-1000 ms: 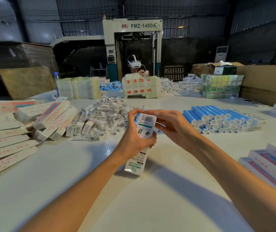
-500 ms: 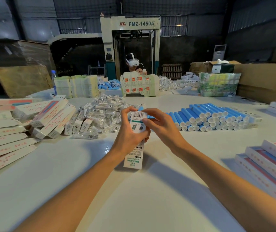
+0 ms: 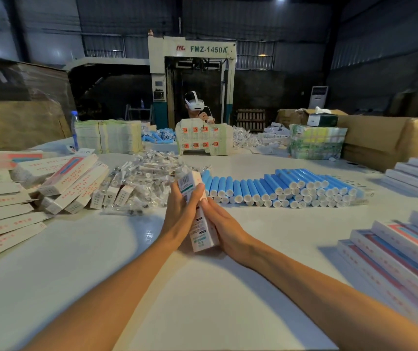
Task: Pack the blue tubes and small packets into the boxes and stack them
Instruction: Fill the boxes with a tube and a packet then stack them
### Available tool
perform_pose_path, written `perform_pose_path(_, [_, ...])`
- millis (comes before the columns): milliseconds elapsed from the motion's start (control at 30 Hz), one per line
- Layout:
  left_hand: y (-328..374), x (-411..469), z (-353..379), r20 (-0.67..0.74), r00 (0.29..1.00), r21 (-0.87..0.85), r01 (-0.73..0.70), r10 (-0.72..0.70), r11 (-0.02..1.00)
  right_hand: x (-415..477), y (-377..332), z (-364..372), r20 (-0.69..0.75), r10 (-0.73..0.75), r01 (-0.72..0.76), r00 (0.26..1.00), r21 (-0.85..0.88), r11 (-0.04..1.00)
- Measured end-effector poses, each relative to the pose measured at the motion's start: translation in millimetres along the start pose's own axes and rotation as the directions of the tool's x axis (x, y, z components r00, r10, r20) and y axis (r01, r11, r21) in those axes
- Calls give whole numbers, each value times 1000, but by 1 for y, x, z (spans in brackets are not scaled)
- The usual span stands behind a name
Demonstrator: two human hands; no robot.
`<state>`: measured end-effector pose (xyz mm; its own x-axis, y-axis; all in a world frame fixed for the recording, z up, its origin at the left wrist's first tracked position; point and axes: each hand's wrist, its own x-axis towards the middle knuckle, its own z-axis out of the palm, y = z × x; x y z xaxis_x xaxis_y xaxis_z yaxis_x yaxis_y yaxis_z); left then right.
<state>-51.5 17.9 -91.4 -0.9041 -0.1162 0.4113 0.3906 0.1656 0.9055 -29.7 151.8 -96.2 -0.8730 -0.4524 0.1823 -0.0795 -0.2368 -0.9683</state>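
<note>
Both hands meet over the middle of the white bench (image 3: 203, 295) with one box (image 3: 201, 238) pressed between them. The left hand (image 3: 180, 214) lies flat against the box's left side, fingers straight and pointing away from the person. The right hand (image 3: 224, 225) lies flat against its right side in the same way, so neither hand is clenched; the box is squeezed between the palms. The box is long and narrow, white with green print and a barcode near its far end. It tilts up and away, with its near end low, close to the bench top.

Just beyond the hands, a row of blue tubes (image 3: 279, 184) with white caps lies stacked in layers, caps facing the person. To the left of the tubes sits a loose heap of small packets (image 3: 147, 173) in clear wrap. Further left, filled boxes (image 3: 71, 181) with red print lean on each other in a rough pile, and flat cartons (image 3: 0, 219) are fanned out along the left edge. On the right side of the bench, finished boxes (image 3: 393, 249) lie in an overlapping stack, with another stack (image 3: 415, 171) behind them.

At the far end a second person (image 3: 195, 105) wearing a white headset sits behind upright printed cards, in front of a machine (image 3: 203, 49) marked FMZ-1450A. A water bottle (image 3: 74, 130) stands near the far left corner.
</note>
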Motion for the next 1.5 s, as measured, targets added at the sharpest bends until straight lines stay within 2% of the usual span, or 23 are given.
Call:
perform_pose_path(67, [-1,0,-2,79,996,-20,32,-30,999,-1,-5,-4,-65,29,-31,997,-33,999])
perform_pose_path(100, [-1,0,-2,104,994,-3,31,-31,1000,-2,-9,-8,-118,25,-37,993,-103,994])
perform_pose_path(233, [-8,2,-5,102,995,248,-19,-6,969,-13,-42,-30,-267,-135,-1,954,-456,890])
perform_pose_path(367, [-13,7,-4,206,973,367,-172,101,914,-45,-87,-61,-253,-304,-18,918,-795,606])
perform_pose_path(433, [-12,6,0,295,947,390,-242,129,888,-69,-115,-83,-231,-366,-40,901,-886,463])
perform_pose_path(533, [-13,-1,4,424,894,407,-333,147,850,-111,-157,-124,-260,-422,-170,868,-956,239])
perform_pose_path(700, [-18,-5,4,517,842,387,-392,156,835,-192,-206,-198,-404,-517,-486,755,-874,-26])
perform_pose_path(900, [-53,20,-3,531,829,454,-452,175,768,-280,-220,-250,-553,-540,-711,634,-691,-127])
perform_pose_path(1100, [-98,44,-6,533,827,492,-476,179,729,-316,-211,-263,-667,-524,-827,530,-543,-145])
perform_pose_path(1233, [-112,50,-10,548,823,511,-474,153,717,-323,-212,-267,-655,-529,-837,539,-486,-251])
perform_pose_path(1367, [-90,36,-7,550,828,523,-444,111,728,-326,-220,-265,-682,-503,-848,530,-439,-298])
perform_pose_path(1433, [-69,24,-5,559,824,531,-436,86,726,-321,-221,-261,-670,-527,-852,522,-441,-283])
perform_pose_path(1500, [-47,12,-1,561,825,528,-424,72,736,-304,-219,-250,-587,-594,-816,550,-529,-232])
